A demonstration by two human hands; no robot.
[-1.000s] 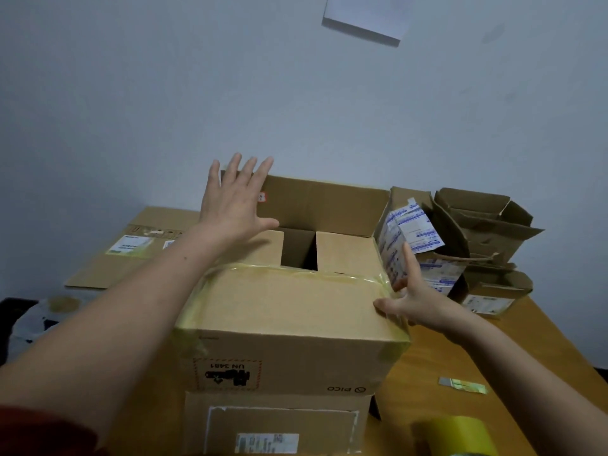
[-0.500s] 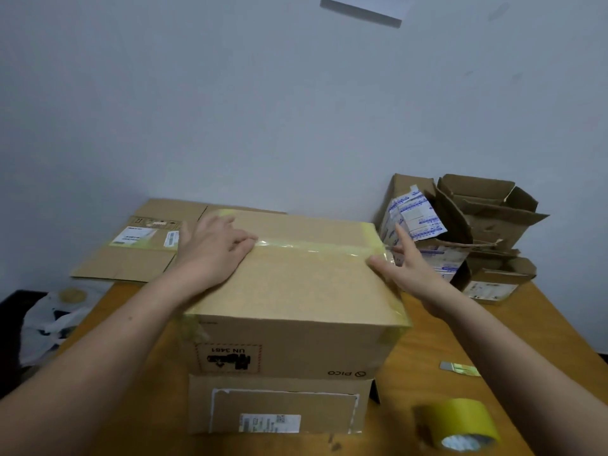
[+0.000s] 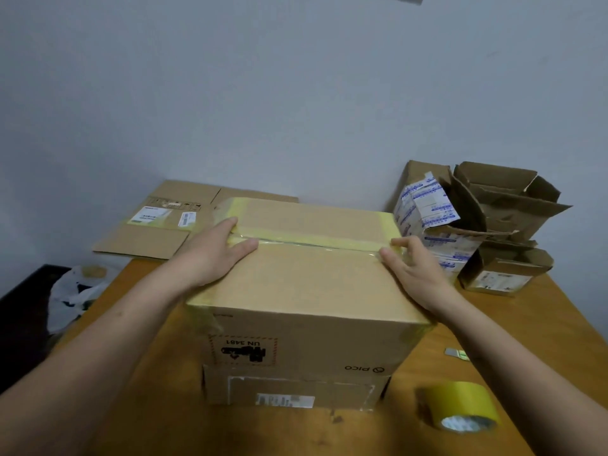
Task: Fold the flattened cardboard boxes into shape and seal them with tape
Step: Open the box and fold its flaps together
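A large brown cardboard box (image 3: 309,287) stands on the wooden table (image 3: 513,340), its top flaps folded down and meeting at a middle seam with old yellowish tape along it. My left hand (image 3: 214,251) lies flat on the left end of the seam, fingers straight. My right hand (image 3: 411,268) presses the right end of the seam at the box's edge, fingers loosely bent. A roll of yellow tape (image 3: 460,409) lies on the table at the front right. A flattened cardboard box (image 3: 158,225) lies at the back left.
Several opened, torn cardboard boxes (image 3: 493,218) are piled at the back right against the wall. A small scrap of tape (image 3: 457,353) lies right of the big box. A white plastic bag (image 3: 75,291) sits off the table's left edge.
The far flap stood up a second ago; my left hand pushed it down. Both flaps now lie shut with my hands pressing the seam's two ends.
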